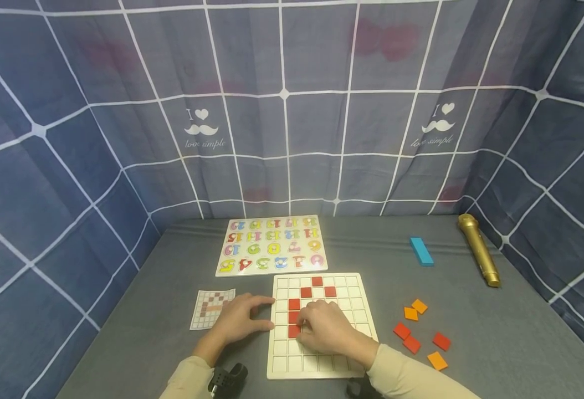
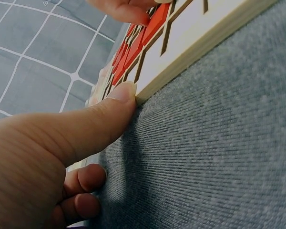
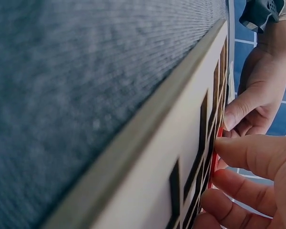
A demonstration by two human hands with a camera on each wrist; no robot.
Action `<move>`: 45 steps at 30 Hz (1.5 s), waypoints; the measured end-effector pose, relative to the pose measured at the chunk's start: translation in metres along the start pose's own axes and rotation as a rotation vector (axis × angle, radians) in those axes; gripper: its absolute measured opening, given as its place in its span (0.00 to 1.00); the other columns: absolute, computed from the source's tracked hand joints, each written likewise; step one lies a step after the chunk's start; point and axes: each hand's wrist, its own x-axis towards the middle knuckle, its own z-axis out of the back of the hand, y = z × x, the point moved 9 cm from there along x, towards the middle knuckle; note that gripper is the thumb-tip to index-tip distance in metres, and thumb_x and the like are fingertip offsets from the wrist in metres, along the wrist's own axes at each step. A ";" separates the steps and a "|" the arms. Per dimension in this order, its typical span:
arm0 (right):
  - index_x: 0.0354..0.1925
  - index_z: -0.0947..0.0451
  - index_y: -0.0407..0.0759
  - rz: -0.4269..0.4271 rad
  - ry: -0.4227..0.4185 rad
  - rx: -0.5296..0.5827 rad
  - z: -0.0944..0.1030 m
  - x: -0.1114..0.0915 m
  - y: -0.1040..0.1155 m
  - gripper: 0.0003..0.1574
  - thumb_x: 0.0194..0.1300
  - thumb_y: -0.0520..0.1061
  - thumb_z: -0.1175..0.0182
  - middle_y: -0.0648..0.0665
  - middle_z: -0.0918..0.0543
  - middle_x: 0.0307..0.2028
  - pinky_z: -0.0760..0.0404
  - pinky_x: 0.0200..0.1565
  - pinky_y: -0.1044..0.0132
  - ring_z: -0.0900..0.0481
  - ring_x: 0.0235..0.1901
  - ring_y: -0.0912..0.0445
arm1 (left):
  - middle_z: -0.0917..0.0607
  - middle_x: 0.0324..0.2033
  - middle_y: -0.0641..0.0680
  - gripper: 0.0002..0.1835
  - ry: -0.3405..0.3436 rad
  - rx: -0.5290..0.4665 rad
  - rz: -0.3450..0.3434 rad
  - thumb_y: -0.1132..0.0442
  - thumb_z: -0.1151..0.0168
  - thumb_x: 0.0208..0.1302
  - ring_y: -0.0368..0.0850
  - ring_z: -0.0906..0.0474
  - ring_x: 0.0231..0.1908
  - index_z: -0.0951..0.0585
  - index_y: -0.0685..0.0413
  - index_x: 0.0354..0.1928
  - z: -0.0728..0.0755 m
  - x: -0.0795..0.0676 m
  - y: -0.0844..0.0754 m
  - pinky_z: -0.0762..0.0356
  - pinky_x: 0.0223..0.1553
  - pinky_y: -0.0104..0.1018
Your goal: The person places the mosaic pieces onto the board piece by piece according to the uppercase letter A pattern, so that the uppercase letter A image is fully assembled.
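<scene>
A cream grid board [image 1: 322, 363] lies on the grey cloth with several red square tiles [image 1: 294, 304] in its cells. My right hand [image 1: 328, 328] is over the board's middle. Its thumb and fingertips pinch a red tile [image 2: 156, 23] low in the left column of tiles, partly covered by the fingers. At the board's left edge, my left hand [image 1: 242, 320] rests with its fingers extended; the left wrist view has its thumb [image 2: 109, 107] against the board's side. A small pattern card [image 1: 203, 307] with a printed coloured grid lies partly behind the left hand.
Loose red tiles [image 1: 411, 344] and orange tiles [image 1: 438, 361] lie right of the board. Behind it is a number puzzle board [image 1: 272, 244]. Toward the back right are a blue block [image 1: 421, 251] and a gold microphone-shaped object [image 1: 480, 252]. Checked blue curtains [image 1: 252, 127] enclose the table.
</scene>
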 end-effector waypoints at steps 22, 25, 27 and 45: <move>0.43 0.15 0.43 -0.592 0.015 0.056 0.081 -0.178 -0.198 0.24 0.55 0.57 0.29 0.50 0.20 0.34 0.29 0.32 0.64 0.27 0.32 0.61 | 0.27 0.28 0.42 0.30 0.011 0.004 -0.003 0.43 0.25 0.47 0.34 0.37 0.30 0.17 0.40 0.55 0.001 0.003 0.003 0.39 0.34 0.33; 0.47 0.16 0.43 -0.627 0.055 0.067 0.077 -0.196 -0.207 0.29 0.54 0.61 0.29 0.50 0.21 0.35 0.30 0.33 0.65 0.29 0.33 0.62 | 0.27 0.27 0.42 0.30 0.004 0.007 -0.010 0.44 0.25 0.48 0.34 0.37 0.30 0.17 0.39 0.55 0.003 0.004 0.004 0.40 0.32 0.31; 0.47 0.16 0.43 -0.629 0.043 0.062 0.076 -0.201 -0.208 0.30 0.54 0.62 0.29 0.51 0.20 0.36 0.30 0.33 0.66 0.30 0.33 0.63 | 0.28 0.27 0.42 0.30 0.008 0.007 -0.011 0.43 0.25 0.48 0.34 0.37 0.30 0.17 0.40 0.55 0.002 0.005 0.005 0.39 0.32 0.31; 0.33 0.17 0.46 -0.618 -0.008 0.003 0.084 -0.209 -0.212 0.20 0.47 0.55 0.24 0.51 0.21 0.31 0.28 0.32 0.65 0.27 0.31 0.62 | 0.27 0.28 0.43 0.30 0.022 -0.004 0.014 0.42 0.25 0.47 0.36 0.37 0.30 0.17 0.38 0.55 -0.003 0.004 0.007 0.40 0.32 0.32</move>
